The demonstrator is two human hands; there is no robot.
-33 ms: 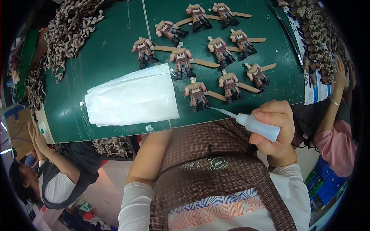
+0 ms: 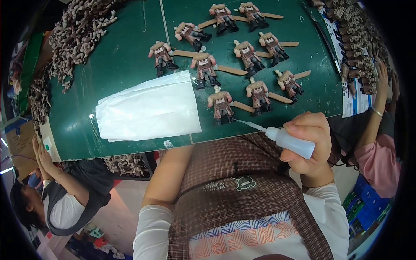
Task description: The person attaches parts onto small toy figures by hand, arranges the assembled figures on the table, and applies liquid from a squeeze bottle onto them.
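My right hand [image 2: 310, 138] is closed around a small translucent squeeze bottle [image 2: 294, 144] with a long thin nozzle. The nozzle points left, its tip close to the boots of the nearest figurine [image 2: 221, 106]. Several such painted figurines, without heads, lie in rows on the green table [image 2: 117, 52]. They have fur collars, brown garments and dark boots. Flat tan sticks [image 2: 232, 69] stick out beside or under them. My left forearm [image 2: 169, 173] runs up to the table's near edge, where the hand is out of sight.
A folded white sheet [image 2: 147, 108] lies left of the figurines. Small unassembled parts are heaped at the far left [image 2: 80, 37], and brown pieces [image 2: 357, 43] stand packed at the right. Other people's arms [image 2: 65, 180] show at both sides.
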